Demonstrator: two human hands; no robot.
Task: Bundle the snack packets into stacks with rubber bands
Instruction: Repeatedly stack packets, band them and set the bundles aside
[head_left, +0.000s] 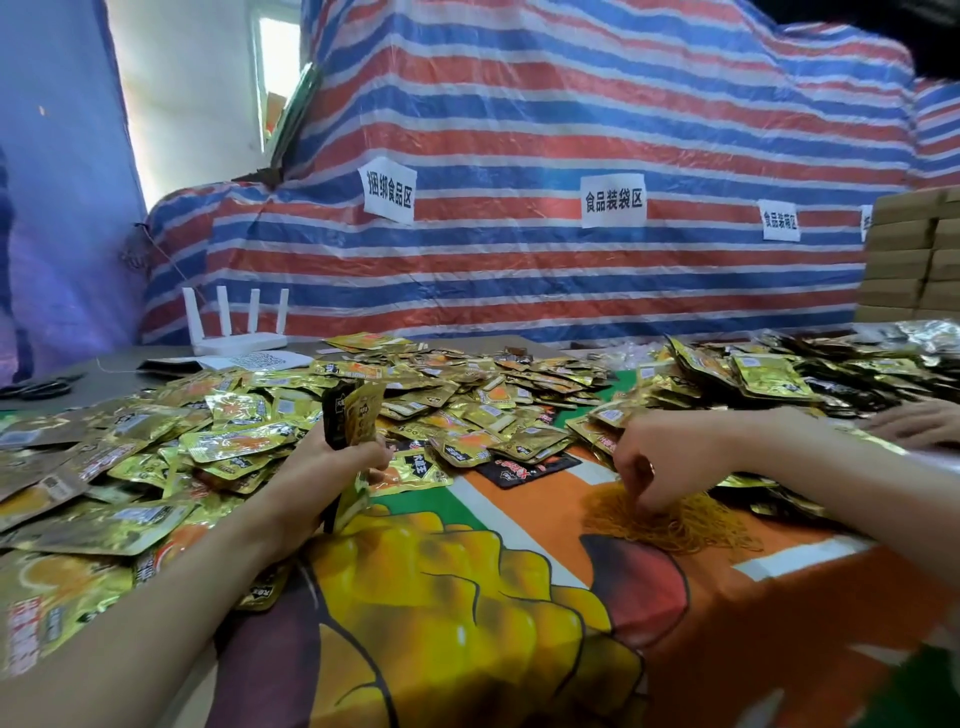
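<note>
Table (104, 371): grey top, bare at 10 o'clock.
Printed cloth (519, 488): orange, green, yellow; spread at 6 o'clock.
Snack packets (249, 441): loose gold heap, 9 to 2 o'clock.
Rubber bands (680, 519): tan pile on cloth, 3 o'clock.
Router (236, 332), paper sheet (260, 359): 11 o'clock.
Scissors (36, 387): 10 o'clock.

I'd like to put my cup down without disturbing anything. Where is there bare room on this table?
The printed cloth between the left hand and the rubber bands is bare. So is the grey tabletop between scissors and router. Loose packets crowd left, middle and right.
</note>
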